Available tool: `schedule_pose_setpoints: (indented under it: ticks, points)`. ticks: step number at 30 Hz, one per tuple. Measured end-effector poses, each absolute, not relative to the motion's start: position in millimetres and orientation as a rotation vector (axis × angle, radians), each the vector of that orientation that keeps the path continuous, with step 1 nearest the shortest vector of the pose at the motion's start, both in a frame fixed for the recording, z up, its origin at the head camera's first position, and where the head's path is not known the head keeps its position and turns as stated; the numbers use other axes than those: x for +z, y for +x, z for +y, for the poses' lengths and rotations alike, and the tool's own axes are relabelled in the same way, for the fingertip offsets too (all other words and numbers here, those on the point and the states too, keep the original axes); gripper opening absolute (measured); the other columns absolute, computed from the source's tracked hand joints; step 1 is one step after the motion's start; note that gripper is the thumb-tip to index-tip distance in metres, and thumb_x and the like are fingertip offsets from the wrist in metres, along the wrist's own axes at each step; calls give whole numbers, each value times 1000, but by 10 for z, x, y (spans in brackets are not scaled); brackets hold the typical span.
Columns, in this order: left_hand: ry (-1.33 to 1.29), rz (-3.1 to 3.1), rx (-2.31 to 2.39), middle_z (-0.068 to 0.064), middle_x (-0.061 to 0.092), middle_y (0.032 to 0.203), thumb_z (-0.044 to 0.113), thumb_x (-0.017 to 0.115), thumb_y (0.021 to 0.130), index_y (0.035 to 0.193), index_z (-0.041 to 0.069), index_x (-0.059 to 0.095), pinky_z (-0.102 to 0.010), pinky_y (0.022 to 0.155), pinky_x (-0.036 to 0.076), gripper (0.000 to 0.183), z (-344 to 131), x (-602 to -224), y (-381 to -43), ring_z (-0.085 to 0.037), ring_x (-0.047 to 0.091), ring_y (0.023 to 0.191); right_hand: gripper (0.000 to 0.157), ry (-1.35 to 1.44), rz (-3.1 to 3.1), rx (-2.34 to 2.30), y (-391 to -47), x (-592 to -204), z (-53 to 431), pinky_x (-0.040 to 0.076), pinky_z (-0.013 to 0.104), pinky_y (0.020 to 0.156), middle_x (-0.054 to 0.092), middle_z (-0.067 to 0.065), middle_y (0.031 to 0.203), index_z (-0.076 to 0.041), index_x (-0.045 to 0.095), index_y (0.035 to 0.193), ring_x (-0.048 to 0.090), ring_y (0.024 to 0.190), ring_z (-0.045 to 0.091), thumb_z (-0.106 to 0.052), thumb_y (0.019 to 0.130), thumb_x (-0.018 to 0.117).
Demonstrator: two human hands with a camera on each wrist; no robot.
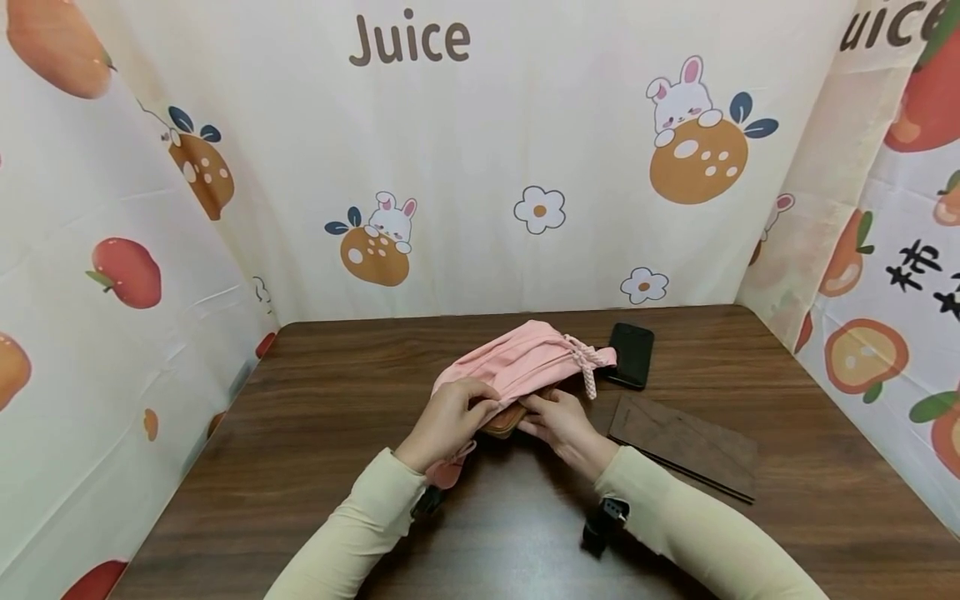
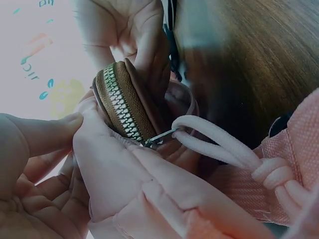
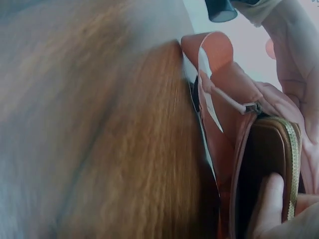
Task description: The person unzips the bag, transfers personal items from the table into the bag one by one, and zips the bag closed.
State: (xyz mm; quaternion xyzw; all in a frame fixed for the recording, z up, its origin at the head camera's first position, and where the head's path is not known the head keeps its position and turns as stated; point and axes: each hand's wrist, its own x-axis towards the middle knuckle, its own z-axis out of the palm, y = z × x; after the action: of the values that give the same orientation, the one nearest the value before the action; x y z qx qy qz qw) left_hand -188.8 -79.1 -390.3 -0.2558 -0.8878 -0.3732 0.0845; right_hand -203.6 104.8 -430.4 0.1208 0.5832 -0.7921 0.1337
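A pink fabric bag [image 1: 517, 358] lies on its side at the table's middle, its zippered mouth towards the person. Out of that mouth juts one end of a brown zip-around wallet [image 1: 501, 423], and the bag hides the rest of it. My left hand [image 1: 453, 417] pinches the bag's fabric at the edge of the mouth, thumb on top. From the other side, my right hand [image 1: 564, 427] grips the wallet, with the thumb on its flat face in the right wrist view. Gold zipper teeth [image 2: 122, 102] run along the wallet's edge in the left wrist view.
A black phone [image 1: 632, 354] lies behind the bag's right end, close to its braided pink cord [image 1: 588, 367]. Right of my right hand is a flat dark brown rectangular piece [image 1: 690, 442]. Printed curtains surround the wooden table [image 1: 330, 400] at the back and sides.
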Motion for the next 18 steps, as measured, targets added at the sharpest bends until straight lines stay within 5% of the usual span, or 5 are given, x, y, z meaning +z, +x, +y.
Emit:
schedule_pose_setpoints:
  ticks: [7, 18]
  points:
    - [-729, -2619, -1131, -2, 73, 92, 10, 69, 90, 89, 8, 74, -35, 85, 54, 6, -790, -3913, -1895, -13, 67, 92, 14, 265, 1611, -2206, -2042, -4321, 1163, 58, 29, 70, 61, 3, 82, -4, 44, 99, 65, 70, 13, -6, 94, 58]
    - [-768, -2615, -1055, -1, 72, 92, 11, 69, 90, 91, 9, 75, -33, 84, 54, 7, -831, -3937, -1890, -13, 67, 91, 8, 144, 1575, -2141, -2041, -4346, 1246, 58, 26, 75, 62, 1, 84, 0, 51, 100, 65, 75, 11, -2, 95, 56]
